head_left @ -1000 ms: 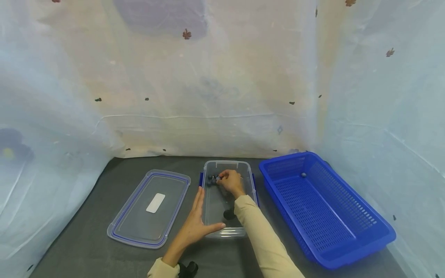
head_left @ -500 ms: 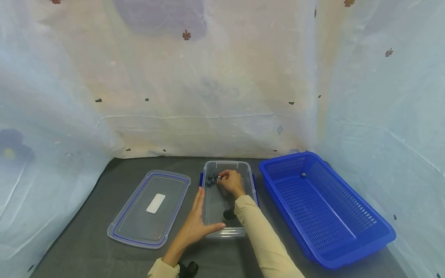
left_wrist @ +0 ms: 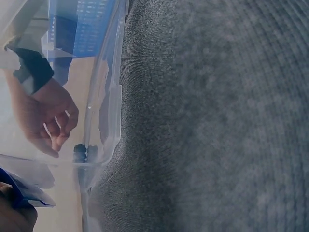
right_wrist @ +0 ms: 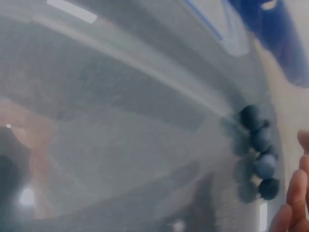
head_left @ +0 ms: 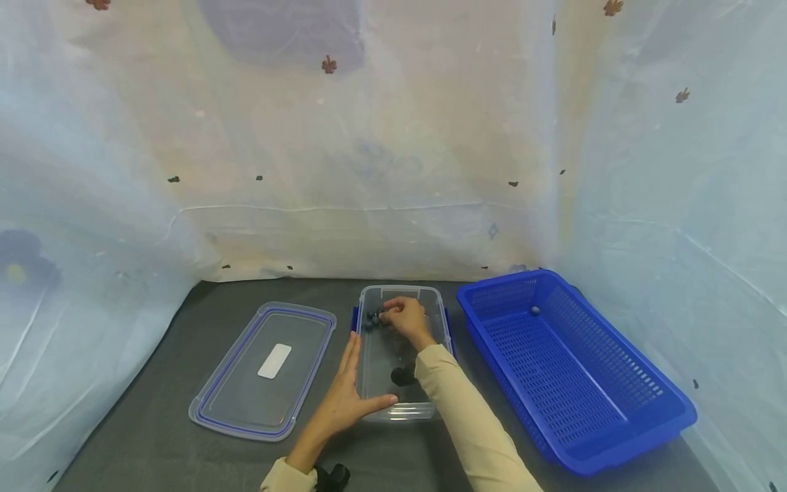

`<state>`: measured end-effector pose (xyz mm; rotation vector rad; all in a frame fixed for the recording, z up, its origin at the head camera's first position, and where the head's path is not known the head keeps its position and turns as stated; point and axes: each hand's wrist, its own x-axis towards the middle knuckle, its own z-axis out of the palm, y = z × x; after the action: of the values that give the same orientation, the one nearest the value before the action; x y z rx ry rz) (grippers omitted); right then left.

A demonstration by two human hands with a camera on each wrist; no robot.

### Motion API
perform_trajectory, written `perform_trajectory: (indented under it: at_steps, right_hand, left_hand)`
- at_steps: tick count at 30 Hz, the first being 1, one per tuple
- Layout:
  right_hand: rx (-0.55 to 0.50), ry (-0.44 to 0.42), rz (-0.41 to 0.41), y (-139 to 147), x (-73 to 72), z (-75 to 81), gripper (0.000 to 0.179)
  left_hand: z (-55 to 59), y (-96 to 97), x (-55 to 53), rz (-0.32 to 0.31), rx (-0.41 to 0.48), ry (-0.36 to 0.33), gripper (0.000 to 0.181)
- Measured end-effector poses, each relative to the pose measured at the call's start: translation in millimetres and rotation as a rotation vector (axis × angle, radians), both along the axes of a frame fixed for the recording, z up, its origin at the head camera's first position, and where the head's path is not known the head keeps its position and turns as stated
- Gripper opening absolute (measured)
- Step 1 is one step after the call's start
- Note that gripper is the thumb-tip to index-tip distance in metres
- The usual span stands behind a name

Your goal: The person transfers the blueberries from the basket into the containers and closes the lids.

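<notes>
A clear plastic food container (head_left: 384, 355) with blue side latches stands in front of me without its lid. Inside, near its far left, lies a short row of small dark-blue balls (right_wrist: 260, 137) that look like blueberries. My right hand (head_left: 407, 320) reaches down into the container, its bent fingertips close by the row in the head view. In the right wrist view those fingers (right_wrist: 297, 186) stand beside the balls, and nothing shows between them. Along the container's left wall lies my left hand (head_left: 341, 403), fingers straight and thumb spread over the near rim.
The container's clear lid (head_left: 233, 410), with a blue seal and a white label, lies flat to the left. A blue perforated basket (head_left: 572, 369) sits at the right, with one small dark-blue ball (head_left: 535, 311) at its far end. Grey cloth (head_left: 166, 410) covers the table.
My right hand has shifted slightly left toward the row of balls. A bluish ball seen at its fingertips a second ago no longer shows there. My left hand has stayed in place.
</notes>
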<state>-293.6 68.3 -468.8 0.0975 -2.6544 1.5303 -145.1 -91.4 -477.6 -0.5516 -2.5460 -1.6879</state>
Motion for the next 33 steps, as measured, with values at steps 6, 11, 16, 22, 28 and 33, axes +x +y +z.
perform_trajectory:
  at_steps: [6,11,16,22,28,33]
  right_hand:
    - [-0.036,0.028,0.026,3,2.0,15.8,0.021]
    - [-0.185,0.008,0.066,10,10.2,35.1,0.027]
    - [-0.348,-0.02,0.056,21,16.5,50.3,0.03]
    - [-0.396,-0.01,0.024,37,22.8,70.8,0.025]
    - [-0.448,0.064,0.032,50,29.9,83.0,0.028]
    - [-0.437,0.108,0.028,66,34.8,93.1,0.029]
  left_hand:
    - [-0.9,0.0,-0.6,-0.005,0.006,0.008,0.123]
    - [-2.5,-0.3,-0.6,-0.018,0.015,0.005,0.12]
    - [-1.3,0.0,0.8,-0.005,-0.002,-0.014,0.117]
    - [0.4,1.0,1.4,0.008,-0.026,-0.011,0.117]
    - [0.8,0.8,2.7,0.029,-0.047,-0.004,0.117]
    - [0.2,0.3,3.9,0.036,-0.05,0.009,0.117]
